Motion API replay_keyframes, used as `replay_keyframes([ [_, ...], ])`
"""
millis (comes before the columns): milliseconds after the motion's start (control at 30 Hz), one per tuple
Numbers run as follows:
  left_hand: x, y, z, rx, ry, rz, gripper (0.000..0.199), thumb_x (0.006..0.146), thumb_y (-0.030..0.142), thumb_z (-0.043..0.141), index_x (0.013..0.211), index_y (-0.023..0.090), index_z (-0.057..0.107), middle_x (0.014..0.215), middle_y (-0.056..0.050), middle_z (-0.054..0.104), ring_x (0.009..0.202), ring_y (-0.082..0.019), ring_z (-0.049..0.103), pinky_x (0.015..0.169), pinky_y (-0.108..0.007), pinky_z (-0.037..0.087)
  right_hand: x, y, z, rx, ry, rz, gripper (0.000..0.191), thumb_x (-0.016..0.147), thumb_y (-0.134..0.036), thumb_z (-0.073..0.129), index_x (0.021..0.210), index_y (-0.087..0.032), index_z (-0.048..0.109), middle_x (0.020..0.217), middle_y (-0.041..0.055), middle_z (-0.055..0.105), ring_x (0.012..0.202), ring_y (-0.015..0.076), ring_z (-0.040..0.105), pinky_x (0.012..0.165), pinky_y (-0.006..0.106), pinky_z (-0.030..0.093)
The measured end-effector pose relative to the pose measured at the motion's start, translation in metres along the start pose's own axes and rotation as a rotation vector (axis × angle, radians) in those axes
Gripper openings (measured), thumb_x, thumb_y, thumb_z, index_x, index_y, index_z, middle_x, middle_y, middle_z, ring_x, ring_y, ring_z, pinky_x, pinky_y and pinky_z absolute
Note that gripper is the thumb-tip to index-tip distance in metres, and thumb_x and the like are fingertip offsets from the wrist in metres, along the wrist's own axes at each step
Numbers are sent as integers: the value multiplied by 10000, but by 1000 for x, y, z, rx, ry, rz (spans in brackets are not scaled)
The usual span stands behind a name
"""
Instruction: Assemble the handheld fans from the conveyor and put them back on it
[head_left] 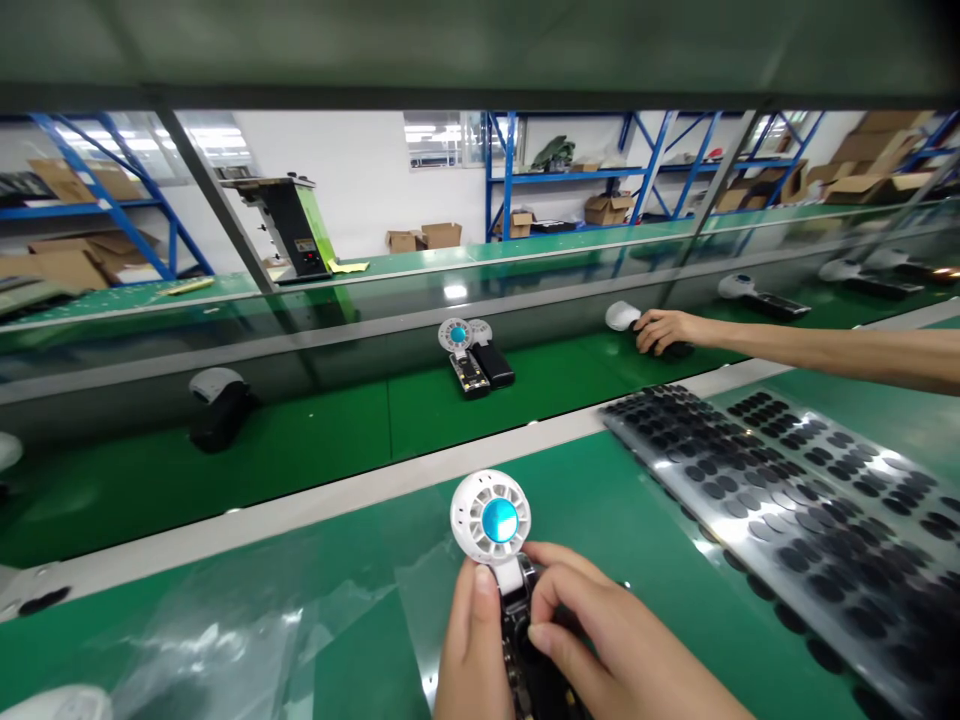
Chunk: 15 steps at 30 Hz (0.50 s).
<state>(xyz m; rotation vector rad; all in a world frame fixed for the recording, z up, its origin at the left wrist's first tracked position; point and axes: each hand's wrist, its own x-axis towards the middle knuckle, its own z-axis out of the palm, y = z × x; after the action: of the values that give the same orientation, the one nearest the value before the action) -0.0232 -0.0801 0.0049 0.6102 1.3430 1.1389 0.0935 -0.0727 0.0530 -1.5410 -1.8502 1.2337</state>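
Between my hands is a small handheld fan (pixel 491 518) with a round white head, a shiny blue disc at its centre and a black handle. My left hand (pixel 474 640) grips the handle from the left, its thumb just below the fan head. On the other side, my right hand (pixel 592 625) has its thumb and bent index finger pressed together at the handle. A dark round piece seems to lie under those fingertips, but I cannot make it out clearly. The handle's lower part runs off the bottom edge, partly covered by my fingers.
Sheets of black round stickers (pixel 750 500) lie to the right. Beyond a pale rail, a green conveyor belt (pixel 337 440) carries several fans, including a pair (pixel 471 375). A co-worker's hand (pixel 667 330) reaches onto a fan there. Clear plastic film (pixel 225 640) lies at left.
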Motion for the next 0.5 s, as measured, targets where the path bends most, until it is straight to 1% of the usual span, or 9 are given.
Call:
replay_keyframes([
  [100, 0, 0, 0, 54, 37, -43, 557, 699, 620, 423, 1064, 224, 565, 1083, -84, 619, 1041, -303, 519, 863, -371, 395, 0, 0, 1, -27, 2, 7, 162, 697, -64, 439, 663, -222, 456, 1170, 34, 517, 956, 157, 564, 774, 247, 453],
  [167, 0, 0, -1, 78, 50, -62, 573, 698, 634, 407, 1066, 223, 562, 1067, -88, 623, 1017, -307, 530, 868, -386, 385, 0, 1, 2, -39, 19, 3, 164, 690, -62, 439, 664, -223, 458, 1171, 38, 517, 985, 162, 555, 784, 250, 455],
  [267, 0, -1, -2, 23, 22, -51, 528, 702, 593, 453, 1045, 213, 584, 1014, -84, 650, 956, -293, 568, 832, -373, 414, 0, 3, 4, -41, 50, -38, 167, 676, -59, 443, 657, -224, 462, 1184, 35, 513, 1018, 168, 544, 808, 266, 454],
  [333, 1, -2, -3, -20, 8, -23, 495, 700, 568, 483, 1026, 214, 601, 1001, -73, 660, 960, -286, 572, 826, -362, 428, 0, 6, 6, -37, 69, -59, 163, 664, -65, 454, 670, -226, 479, 1214, 34, 494, 1077, 180, 508, 834, 276, 446],
  [367, 2, -3, -3, -31, 13, -6, 490, 698, 567, 488, 1018, 215, 606, 1007, -69, 660, 978, -285, 565, 837, -362, 427, 0, 8, 7, -19, 79, -56, 175, 658, -72, 462, 720, -231, 500, 1235, 38, 478, 1098, 184, 492, 840, 279, 444],
  [400, 3, -4, -3, -36, 28, 8, 494, 695, 574, 488, 1014, 216, 609, 1018, -66, 657, 1000, -286, 555, 854, -364, 422, 0, 10, 9, 16, 82, -39, 228, 657, -81, 469, 815, -238, 516, 1249, 47, 466, 1105, 185, 487, 840, 279, 447],
  [433, 4, -5, -2, -39, 45, 20, 503, 693, 584, 483, 1013, 217, 610, 1032, -66, 653, 1025, -288, 542, 871, -367, 415, 1, 11, 10, 72, 72, -15, 326, 662, -91, 472, 949, -243, 503, 1255, 61, 459, 1099, 182, 493, 841, 279, 449],
  [467, 5, -6, -3, -42, 60, 30, 512, 692, 592, 476, 1014, 217, 610, 1047, -68, 647, 1049, -290, 528, 886, -371, 408, 2, 12, 11, 143, 46, 6, 445, 672, -102, 470, 1094, -241, 443, 1257, 75, 457, 1086, 174, 503, 853, 280, 443],
  [500, 6, -7, -3, -45, 72, 34, 516, 693, 594, 474, 1016, 215, 610, 1061, -71, 642, 1070, -291, 516, 897, -373, 403, 3, 13, 12, 217, 10, 20, 551, 686, -112, 465, 1211, -231, 349, 1258, 86, 457, 1079, 164, 509, 879, 283, 427],
])
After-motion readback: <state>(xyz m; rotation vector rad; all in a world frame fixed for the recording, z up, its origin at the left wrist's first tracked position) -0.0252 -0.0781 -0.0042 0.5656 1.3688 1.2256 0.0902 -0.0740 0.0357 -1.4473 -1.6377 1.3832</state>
